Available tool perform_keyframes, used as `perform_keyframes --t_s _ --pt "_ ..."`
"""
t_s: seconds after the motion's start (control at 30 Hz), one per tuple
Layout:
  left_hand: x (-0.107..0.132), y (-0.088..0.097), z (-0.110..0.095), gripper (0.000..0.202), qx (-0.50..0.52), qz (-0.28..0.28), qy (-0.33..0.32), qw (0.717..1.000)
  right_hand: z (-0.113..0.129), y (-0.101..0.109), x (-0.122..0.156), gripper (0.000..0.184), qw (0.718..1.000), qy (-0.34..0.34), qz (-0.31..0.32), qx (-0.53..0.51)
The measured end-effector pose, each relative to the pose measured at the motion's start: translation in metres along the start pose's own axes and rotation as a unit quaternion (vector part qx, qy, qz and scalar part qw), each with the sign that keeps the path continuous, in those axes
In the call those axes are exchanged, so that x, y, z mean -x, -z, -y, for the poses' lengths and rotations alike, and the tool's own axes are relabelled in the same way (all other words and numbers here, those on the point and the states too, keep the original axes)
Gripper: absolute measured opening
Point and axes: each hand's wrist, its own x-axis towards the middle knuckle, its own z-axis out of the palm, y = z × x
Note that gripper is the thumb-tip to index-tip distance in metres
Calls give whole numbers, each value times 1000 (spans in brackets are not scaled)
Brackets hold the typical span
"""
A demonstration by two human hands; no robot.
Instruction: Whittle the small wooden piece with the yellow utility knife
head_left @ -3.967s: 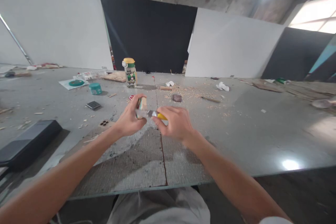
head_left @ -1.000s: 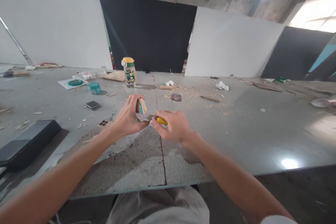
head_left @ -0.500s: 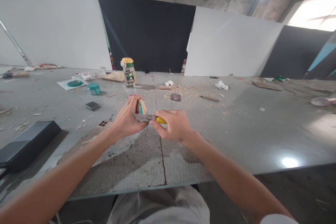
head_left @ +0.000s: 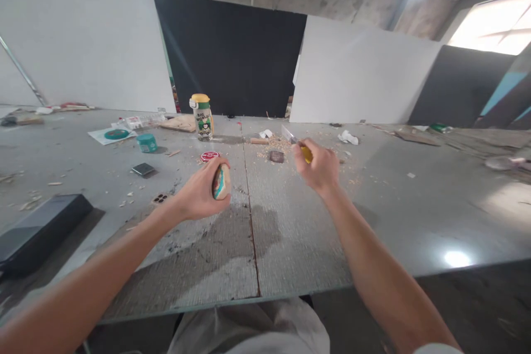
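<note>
My left hand [head_left: 199,193] is wrapped round a small rounded wooden piece [head_left: 220,182] with teal, white and reddish bands, held above the grey table [head_left: 415,215]. My right hand [head_left: 319,168] is closed on a knife with a yellow handle [head_left: 306,153]; its blade [head_left: 287,134] points up and to the left, above a scatter of wood shavings [head_left: 290,146]. The two hands are apart, the right one farther out over the table.
A bottle with a yellow lid [head_left: 202,115], a teal tub [head_left: 146,142], a red lid [head_left: 209,156], a dark flat case [head_left: 37,229], a phone [head_left: 161,198] and crumpled paper [head_left: 347,136] lie on the table. White and black boards stand behind it.
My right hand has pulled the knife off the wooden piece and swung it away to the right and forward. My left hand has stayed put with the piece.
</note>
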Motion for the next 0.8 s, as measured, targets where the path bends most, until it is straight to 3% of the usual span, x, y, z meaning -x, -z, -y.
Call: perform_keyframes --t_s 0.1,0.23,0.43,0.6,0.7,0.8 --pt "-1 -2 3 57 12 -8 3 1000 9 -4 7 41 997 33 63 -40" --pt "-2 -3 7 51 26 25 11 999 40 -17 28 37 976 135 159 -63" --pt "-3 -3 11 54 36 68 -3 997 55 -21 41 36 948 212 231 -48" --pt "-3 0 13 58 31 61 -39 997 58 -26 43 34 946 224 231 -41" --pt "-2 4 11 57 42 83 -37 995 53 -26 35 36 949 235 206 -32" --pt "-1 8 8 58 42 134 -54 989 28 -20 17 39 984 129 125 -10"
